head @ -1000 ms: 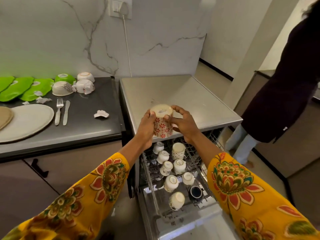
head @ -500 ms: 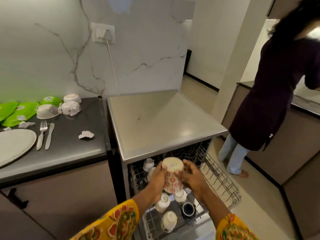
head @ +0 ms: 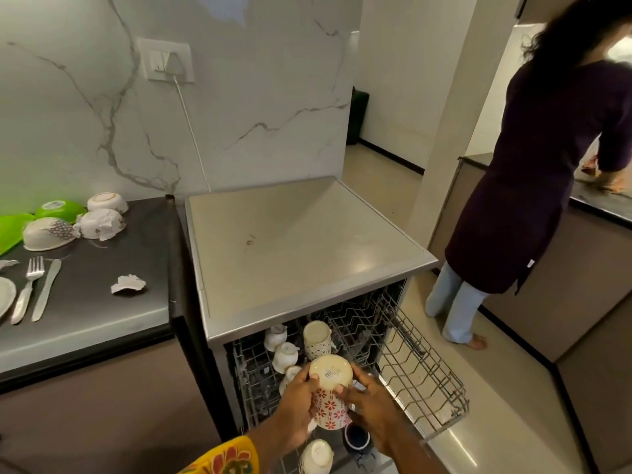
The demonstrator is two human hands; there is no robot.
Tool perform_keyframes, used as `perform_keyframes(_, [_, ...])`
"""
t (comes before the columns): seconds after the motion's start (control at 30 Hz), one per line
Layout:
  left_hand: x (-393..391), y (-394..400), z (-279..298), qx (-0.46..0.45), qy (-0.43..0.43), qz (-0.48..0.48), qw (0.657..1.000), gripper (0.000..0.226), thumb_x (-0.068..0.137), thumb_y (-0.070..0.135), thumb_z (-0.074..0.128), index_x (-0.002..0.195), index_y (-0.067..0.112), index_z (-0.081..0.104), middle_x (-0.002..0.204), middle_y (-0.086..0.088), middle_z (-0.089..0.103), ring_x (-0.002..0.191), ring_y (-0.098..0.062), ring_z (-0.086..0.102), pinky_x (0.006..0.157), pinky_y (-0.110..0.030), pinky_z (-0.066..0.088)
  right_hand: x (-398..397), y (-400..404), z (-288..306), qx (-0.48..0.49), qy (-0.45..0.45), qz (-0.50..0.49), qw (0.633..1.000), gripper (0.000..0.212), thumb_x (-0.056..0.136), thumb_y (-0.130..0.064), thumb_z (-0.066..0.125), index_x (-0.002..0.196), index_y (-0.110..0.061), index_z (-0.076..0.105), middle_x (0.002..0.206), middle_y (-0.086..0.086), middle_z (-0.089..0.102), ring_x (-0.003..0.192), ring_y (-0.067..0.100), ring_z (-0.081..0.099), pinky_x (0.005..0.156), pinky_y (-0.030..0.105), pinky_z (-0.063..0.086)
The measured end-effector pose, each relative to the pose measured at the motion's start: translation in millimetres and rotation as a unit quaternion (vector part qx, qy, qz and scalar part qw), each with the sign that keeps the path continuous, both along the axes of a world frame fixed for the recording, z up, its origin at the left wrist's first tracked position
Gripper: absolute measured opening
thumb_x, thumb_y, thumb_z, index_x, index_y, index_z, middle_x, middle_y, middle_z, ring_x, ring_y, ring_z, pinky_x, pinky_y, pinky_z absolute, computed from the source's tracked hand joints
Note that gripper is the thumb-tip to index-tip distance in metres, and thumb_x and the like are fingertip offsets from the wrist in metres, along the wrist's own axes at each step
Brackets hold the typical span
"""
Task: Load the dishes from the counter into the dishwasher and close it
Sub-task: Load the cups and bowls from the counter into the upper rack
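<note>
Cup (head: 331,401): upside down, lower centre of frame, over rack (head: 424,364).
Left hand (head: 297,408): fingers gripping cup.
Right hand (head: 371,407): fingers gripping cup.
Worktop (head: 102,302): bowls, fork, knife, left of frame.

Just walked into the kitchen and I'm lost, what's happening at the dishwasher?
A person is loading it. Both hands, left hand and right hand, hold a red-flowered mug upside down over the pulled-out rack, where several white cups already sit inverted. On the dark counter bowls, a fork and a knife still wait. Another person stands at a counter to the right, facing away.
</note>
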State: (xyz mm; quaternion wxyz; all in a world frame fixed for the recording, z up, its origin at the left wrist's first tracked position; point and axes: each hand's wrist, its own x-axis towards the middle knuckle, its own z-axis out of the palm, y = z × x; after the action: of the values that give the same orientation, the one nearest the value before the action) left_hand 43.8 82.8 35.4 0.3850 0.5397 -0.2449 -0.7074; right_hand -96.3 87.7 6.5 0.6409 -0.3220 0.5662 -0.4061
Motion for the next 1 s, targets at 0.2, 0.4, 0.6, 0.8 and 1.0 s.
perform_keyframes(0.2, [11.6, -32.5, -21.2, 0.007, 0.022, 0.047, 0.999, 0.027, 0.101, 0.007, 0.035, 0.119, 0.015, 0.054, 0.109, -0.013, 0.062, 0.092, -0.025, 0.056, 0.073, -0.036, 0.048, 15.5, -32.3, -16.4, -0.038, 0.016, 0.029, 0.999, 0.045, 0.084, -0.005, 0.066, 0.116, -0.031, 0.051, 0.116, 0.002, 0.059, 0.101, 0.016, 0.058, 0.073, 0.024, 0.05])
perform_keyframes(0.4, [4.6, -72.6, -54.3, 0.032, 0.007, 0.054, 0.998, 0.023, 0.099, 0.007, 0.041, 0.11, 0.019, 0.058, 0.099, -0.004, 0.061, 0.086, -0.017, 0.055, 0.066, -0.029, 0.046, 10.1, -67.0, -49.8, -0.021, 0.028, 0.005, 0.999, 0.056, 0.082, -0.01, 0.07, 0.133, -0.024, 0.05, 0.126, 0.007, 0.059, 0.111, 0.024, 0.058, 0.092, 0.041, 0.051])
perform_keyframes(0.6, [-42.2, -124.3, -95.4, 0.054, 0.046, 0.027, 0.997, 0.028, 0.097, 0.0, 0.042, 0.112, 0.018, 0.058, 0.1, -0.005, 0.058, 0.081, -0.013, 0.051, 0.065, -0.022, 0.043, -39.7, -107.7, -75.1, -0.023, 0.039, -0.042, 0.998, 0.045, 0.085, -0.003, 0.063, 0.123, -0.027, 0.056, 0.115, 0.006, 0.063, 0.105, 0.026, 0.06, 0.089, 0.043, 0.052])
perform_keyframes(0.8, [-77.8, -184.8, -126.0, 0.01, 0.045, -0.011, 0.999, 0.038, 0.095, -0.004, 0.04, 0.126, 0.013, 0.054, 0.105, -0.007, 0.058, 0.083, -0.014, 0.053, 0.063, -0.022, 0.048, -72.2, -158.2, -101.9, -0.043, 0.031, -0.075, 0.996, 0.05, 0.086, -0.003, 0.061, 0.131, -0.024, 0.053, 0.129, 0.008, 0.057, 0.116, 0.028, 0.055, 0.097, 0.052, 0.047])
perform_keyframes(1.0, [-84.4, -240.0, -149.4, 0.001, 0.053, 0.013, 0.999, 0.017, 0.093, -0.005, 0.048, 0.094, 0.009, 0.058, 0.093, -0.005, 0.057, 0.082, -0.011, 0.052, 0.063, -0.021, 0.047, -73.4, -201.7, -125.4, -0.072, 0.018, -0.113, 0.991, 0.051, 0.092, -0.001, 0.05, 0.135, -0.028, 0.047, 0.142, 0.004, 0.042, 0.127, 0.026, 0.045, 0.103, 0.049, 0.043])
